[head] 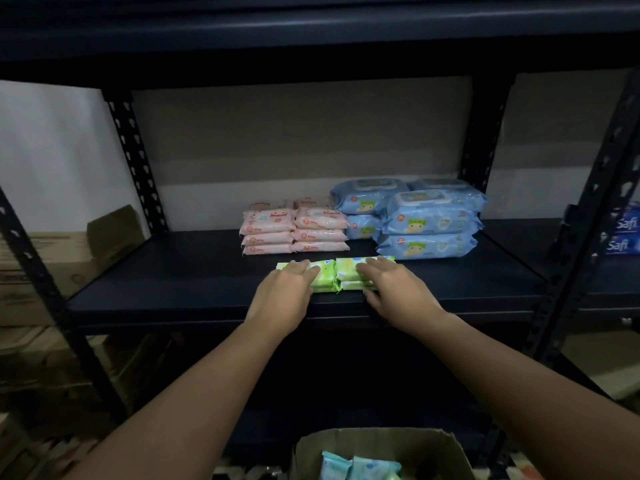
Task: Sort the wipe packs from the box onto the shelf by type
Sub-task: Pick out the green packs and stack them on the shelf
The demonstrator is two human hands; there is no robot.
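Hands, L (287, 292) & R (391, 289), fingers flat atop green packs (329, 275); "Safi" boxes (623, 233) far right.

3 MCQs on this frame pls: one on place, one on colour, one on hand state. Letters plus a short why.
1. Where do the green packs lie?
A. Near the shelf's front edge, in front of the pink and blue stacks
B. On top of the blue stack
C. In the box

2. What colour are the packs stacked at the right rear of the shelf?
A. Pink
B. Blue
C. Green

3. What are the hands doing?
A. Both hang idle
B. Only one touches a pack
C. Both rest on the green packs

Answers:
1 A: they sit ahead of the pink packs and blue packs.
2 B: the large blue packs are rightmost.
3 C: the left hand and right hand lie on top, fingers fairly straight.
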